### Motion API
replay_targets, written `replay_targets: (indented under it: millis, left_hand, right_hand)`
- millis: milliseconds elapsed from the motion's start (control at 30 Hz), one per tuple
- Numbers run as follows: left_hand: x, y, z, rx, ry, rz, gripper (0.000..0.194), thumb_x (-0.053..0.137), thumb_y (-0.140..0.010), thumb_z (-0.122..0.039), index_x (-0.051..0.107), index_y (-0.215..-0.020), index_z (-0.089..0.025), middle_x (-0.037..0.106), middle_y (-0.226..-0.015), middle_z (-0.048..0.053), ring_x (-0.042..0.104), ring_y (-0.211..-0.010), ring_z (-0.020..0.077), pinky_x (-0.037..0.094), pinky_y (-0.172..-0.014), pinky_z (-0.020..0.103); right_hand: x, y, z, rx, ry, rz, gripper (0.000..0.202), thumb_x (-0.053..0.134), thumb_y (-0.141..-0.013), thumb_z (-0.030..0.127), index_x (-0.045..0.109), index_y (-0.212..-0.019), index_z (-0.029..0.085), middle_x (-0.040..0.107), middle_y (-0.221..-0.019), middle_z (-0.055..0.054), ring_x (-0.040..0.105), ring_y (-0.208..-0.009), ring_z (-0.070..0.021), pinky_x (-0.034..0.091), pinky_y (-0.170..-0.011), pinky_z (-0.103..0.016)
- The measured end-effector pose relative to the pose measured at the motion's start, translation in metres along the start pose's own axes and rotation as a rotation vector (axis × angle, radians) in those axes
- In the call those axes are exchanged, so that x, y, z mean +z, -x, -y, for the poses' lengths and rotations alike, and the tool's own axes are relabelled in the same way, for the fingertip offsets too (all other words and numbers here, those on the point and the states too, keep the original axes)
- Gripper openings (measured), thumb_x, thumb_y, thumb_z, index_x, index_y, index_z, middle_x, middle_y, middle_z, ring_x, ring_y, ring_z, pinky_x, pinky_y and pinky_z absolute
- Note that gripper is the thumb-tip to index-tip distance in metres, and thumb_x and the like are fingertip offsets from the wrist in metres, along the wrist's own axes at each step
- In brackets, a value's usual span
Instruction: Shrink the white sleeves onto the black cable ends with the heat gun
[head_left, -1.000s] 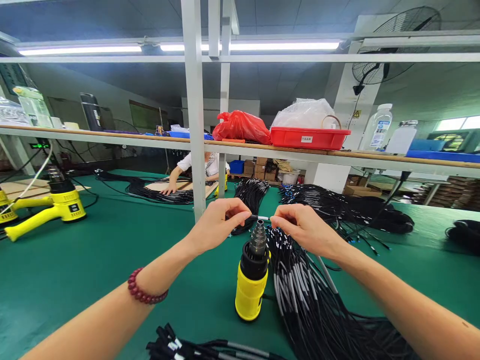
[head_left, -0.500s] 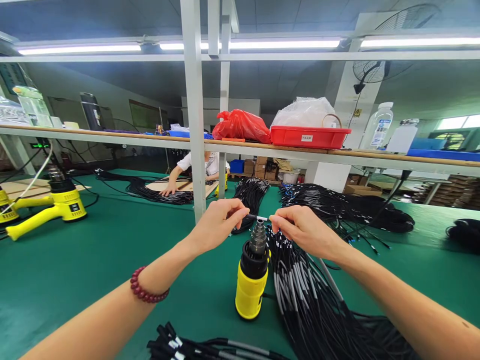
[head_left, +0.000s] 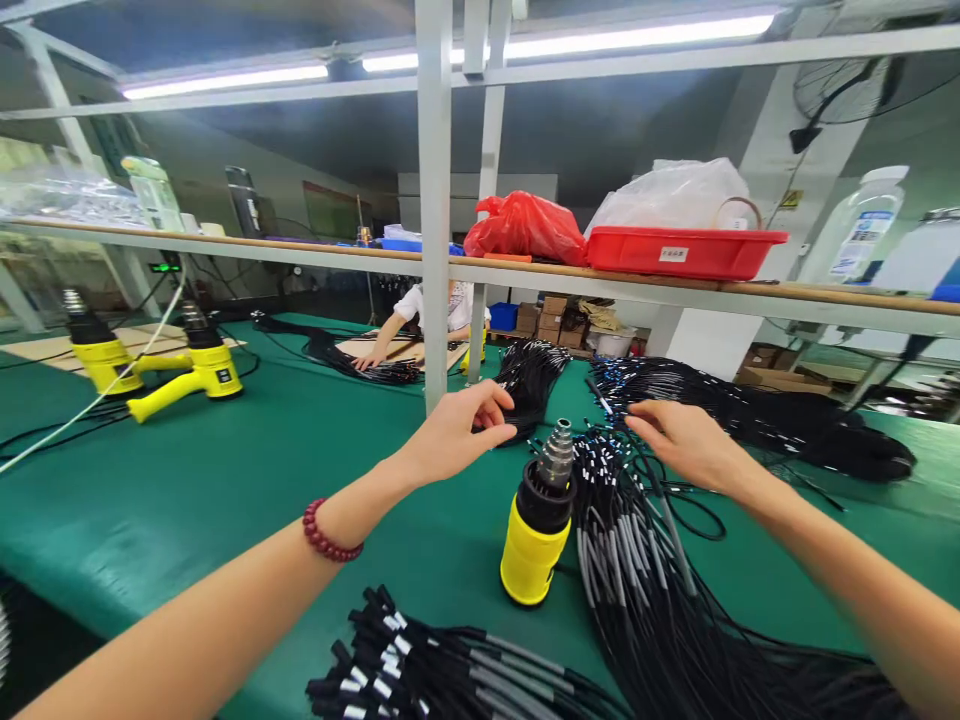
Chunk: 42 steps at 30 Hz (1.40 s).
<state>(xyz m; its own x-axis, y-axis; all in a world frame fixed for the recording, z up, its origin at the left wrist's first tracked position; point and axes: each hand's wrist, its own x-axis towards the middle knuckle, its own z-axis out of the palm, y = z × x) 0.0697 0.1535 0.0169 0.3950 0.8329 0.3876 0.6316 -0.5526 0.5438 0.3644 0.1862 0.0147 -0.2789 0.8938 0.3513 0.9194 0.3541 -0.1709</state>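
Note:
My left hand [head_left: 469,430] hovers left of the upright yellow heat gun [head_left: 536,545], thumb apart from its curled fingers, with nothing visible between them. On the other side of the nozzle, my right hand [head_left: 682,440] has its thumb and fingers pinched on a thin black cable [head_left: 602,398]. The cable's end, with a white sleeve, sticks out up and to the left of my fingertips. Below that hand lies a big bundle of black cables [head_left: 622,560] with grey sections and white-marked ends. Another cable bundle [head_left: 450,660] with white bands lies at the near edge.
Two more yellow heat guns [head_left: 214,370] stand at the left on the green table [head_left: 315,480]. More black cables [head_left: 750,410] lie at the far right. A shelf with a red tray [head_left: 682,255] crosses above, on a white post [head_left: 435,200]. A co-worker's hand [head_left: 367,360] rests on cables beyond.
My hands have moved apart: the left has let go of the cable, and the right has carried it off to the right, away from above the nozzle. The view has also shifted.

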Motion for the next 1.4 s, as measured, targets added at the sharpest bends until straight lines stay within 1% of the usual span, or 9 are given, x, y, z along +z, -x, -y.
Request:
replay_targets:
  millis: [133, 233, 433, 600, 800, 933, 1133, 1233, 1400]
  left_hand:
    - [0.022, 0.044, 0.044, -0.098, -0.180, 0.417, 0.003, 0.066, -0.079, -0.014, 0.066, -0.080, -0.017, 0.070, -0.080, 0.001, 0.064, -0.075, 0.0144, 0.047, -0.068, 0.023]
    - [0.045, 0.083, 0.074, -0.141, -0.260, 0.676, 0.020, 0.083, -0.058, -0.011, 0.069, -0.071, -0.019, 0.071, -0.071, -0.001, 0.065, -0.069, 0.0177, 0.045, -0.062, 0.024]
    - [0.065, 0.122, 0.094, -0.160, -0.424, 0.821, 0.015, 0.080, -0.063, -0.015, 0.070, -0.071, -0.022, 0.072, -0.074, 0.000, 0.067, -0.077, 0.0213, 0.045, -0.066, 0.027]
    - [0.048, 0.115, 0.082, -0.115, -0.535, 0.772, 0.021, 0.063, -0.076, -0.010, 0.066, -0.058, -0.019, 0.068, -0.063, 0.004, 0.066, -0.073, 0.0233, 0.043, -0.067, 0.029]
    - [-0.016, 0.095, 0.048, -0.179, -0.364, 0.542, 0.015, 0.057, -0.085, -0.019, 0.070, -0.080, -0.023, 0.072, -0.085, 0.000, 0.063, -0.082, 0.0175, 0.043, -0.074, 0.023]
    - [-0.045, 0.069, 0.009, -0.049, -0.269, 0.412, 0.015, 0.054, -0.091, -0.031, 0.067, -0.085, -0.028, 0.069, -0.086, -0.005, 0.059, -0.083, 0.0153, 0.042, -0.076, 0.021]
    - [-0.038, 0.015, -0.055, 0.289, -0.289, 0.126, 0.033, 0.050, -0.093, -0.047, 0.061, -0.074, -0.024, 0.061, -0.067, -0.002, 0.051, -0.060, 0.0148, 0.034, -0.058, 0.025]
    - [-0.031, -0.002, -0.073, 0.317, -0.246, 0.037, 0.030, 0.050, -0.094, -0.044, 0.063, -0.077, -0.023, 0.060, -0.064, -0.004, 0.047, -0.057, 0.0126, 0.031, -0.055, 0.024]
    - [-0.027, -0.012, -0.072, 0.255, -0.217, 0.048, 0.026, 0.044, -0.098, -0.034, 0.059, -0.082, -0.020, 0.055, -0.066, -0.004, 0.043, -0.059, 0.0117, 0.030, -0.058, 0.024]
  right_hand:
    - [0.020, 0.005, -0.044, 0.089, 0.043, 0.270, 0.029, 0.051, -0.089, 0.033, 0.072, -0.090, 0.014, 0.074, -0.095, -0.017, 0.069, -0.089, -0.0328, 0.051, -0.076, -0.038]
    - [0.026, 0.010, -0.055, 0.033, -0.082, 0.357, 0.037, 0.048, -0.089, 0.039, 0.073, -0.098, 0.013, 0.074, -0.101, -0.016, 0.069, -0.093, -0.0311, 0.053, -0.080, -0.038]
    - [0.020, 0.012, -0.036, -0.029, -0.220, 0.297, 0.032, 0.050, -0.086, 0.039, 0.073, -0.095, 0.019, 0.076, -0.095, -0.010, 0.070, -0.087, -0.0272, 0.054, -0.077, -0.035]
    - [0.007, 0.013, -0.019, -0.026, -0.232, 0.242, 0.026, 0.053, -0.088, 0.034, 0.073, -0.093, 0.018, 0.076, -0.091, -0.008, 0.069, -0.083, -0.0247, 0.052, -0.073, -0.033]
    - [-0.022, 0.023, 0.009, -0.045, -0.327, 0.079, 0.023, 0.055, -0.090, 0.031, 0.073, -0.091, 0.017, 0.074, -0.087, -0.006, 0.066, -0.077, -0.0200, 0.048, -0.068, -0.030]
    - [-0.050, 0.039, 0.048, -0.111, -0.478, 0.009, 0.022, 0.054, -0.092, 0.030, 0.072, -0.089, 0.017, 0.072, -0.084, -0.003, 0.063, -0.074, -0.0171, 0.046, -0.064, -0.028]
    - [-0.073, 0.060, 0.097, -0.243, -0.641, 0.195, 0.017, 0.048, -0.099, 0.032, 0.059, -0.109, 0.023, 0.070, -0.090, 0.000, 0.061, -0.079, -0.0150, 0.045, -0.067, -0.025]
    - [-0.070, 0.054, 0.099, -0.197, -0.736, 0.302, 0.017, 0.040, -0.101, 0.030, 0.052, -0.093, 0.021, 0.060, -0.076, 0.003, 0.058, -0.065, -0.0121, 0.043, -0.059, -0.024]
    - [-0.057, 0.031, 0.090, -0.113, -0.629, 0.084, 0.022, 0.046, -0.095, 0.021, 0.046, -0.073, 0.019, 0.048, -0.069, 0.004, 0.044, -0.060, -0.0113, 0.034, -0.054, -0.023]
